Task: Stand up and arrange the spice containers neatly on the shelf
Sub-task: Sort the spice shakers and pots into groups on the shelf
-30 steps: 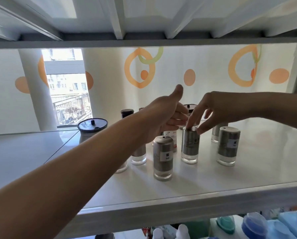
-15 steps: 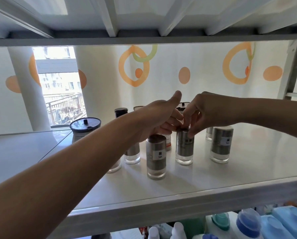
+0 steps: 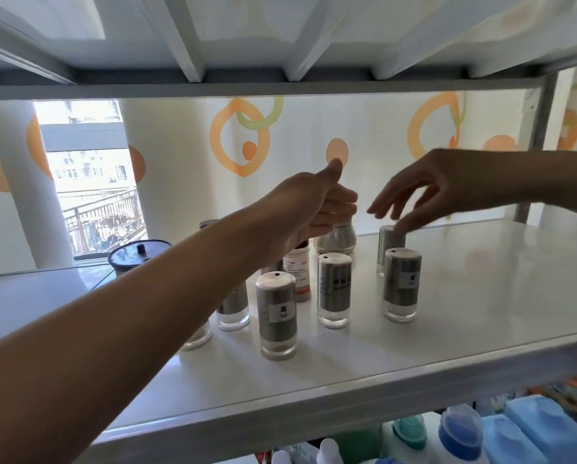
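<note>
The spice containers (image 3: 334,289) are stood upright in a loose cluster on the shelf (image 3: 481,313). The left hand (image 3: 310,209) is held loosely curled and the right hand (image 3: 424,192) spread open, nothing gripped, presumably poised for regrouping.

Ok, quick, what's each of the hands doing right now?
Left hand: fingers loosely curled, thumb up, holding nothing visible.
Right hand: open, fingers spread above the back spice jar, nothing held.

Upright spice shakers (image 3: 334,289) crowd the shelf (image 3: 481,313) centre under my hands; bare shelf lies open to their right, the upper shelf (image 3: 247,90) limits headroom
</note>
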Tool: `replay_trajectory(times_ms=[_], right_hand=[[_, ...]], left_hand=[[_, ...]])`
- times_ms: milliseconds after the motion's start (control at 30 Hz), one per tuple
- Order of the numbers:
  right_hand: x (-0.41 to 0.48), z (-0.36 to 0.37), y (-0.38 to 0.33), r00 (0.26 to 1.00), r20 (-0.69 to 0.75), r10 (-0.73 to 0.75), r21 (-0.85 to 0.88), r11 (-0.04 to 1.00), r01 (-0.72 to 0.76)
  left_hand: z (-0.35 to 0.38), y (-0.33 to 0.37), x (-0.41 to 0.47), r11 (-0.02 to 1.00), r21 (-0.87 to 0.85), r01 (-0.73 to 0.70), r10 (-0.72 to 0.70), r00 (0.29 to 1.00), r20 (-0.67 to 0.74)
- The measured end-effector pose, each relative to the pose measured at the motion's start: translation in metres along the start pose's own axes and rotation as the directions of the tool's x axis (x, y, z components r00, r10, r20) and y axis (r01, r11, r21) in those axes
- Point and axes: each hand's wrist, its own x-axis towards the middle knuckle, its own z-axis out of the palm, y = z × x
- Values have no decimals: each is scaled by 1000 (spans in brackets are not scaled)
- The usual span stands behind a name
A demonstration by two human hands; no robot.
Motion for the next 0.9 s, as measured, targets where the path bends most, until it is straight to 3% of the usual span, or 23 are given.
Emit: replay_trajectory(times_ms=[100, 267, 400, 600, 767, 900], right_hand=[[-8, 15, 17, 994, 89, 57, -5, 998, -57], [-6, 30, 29, 999, 7, 39, 23, 999, -40], [-5, 33, 33, 999, -34, 40, 68, 997, -38], [-5, 27, 38, 999, -45, 11, 93, 996, -7], [4, 10, 59, 962, -266, 64, 78, 996, -45], [23, 20, 80, 965, -226, 134, 27, 991, -132]], left_hand=[[14, 0, 6, 998, 58, 10, -14, 998, 65], [29, -6, 13, 984, 180, -7, -28, 981, 190], [29, -8, 19, 991, 131, 27, -52, 980, 194], [33, -3, 30, 990, 127, 67, -76, 995, 67], [35, 4, 54, 987, 81, 138, -136, 990, -29], [41, 2, 79, 979, 32, 201, -200, 980, -20]])
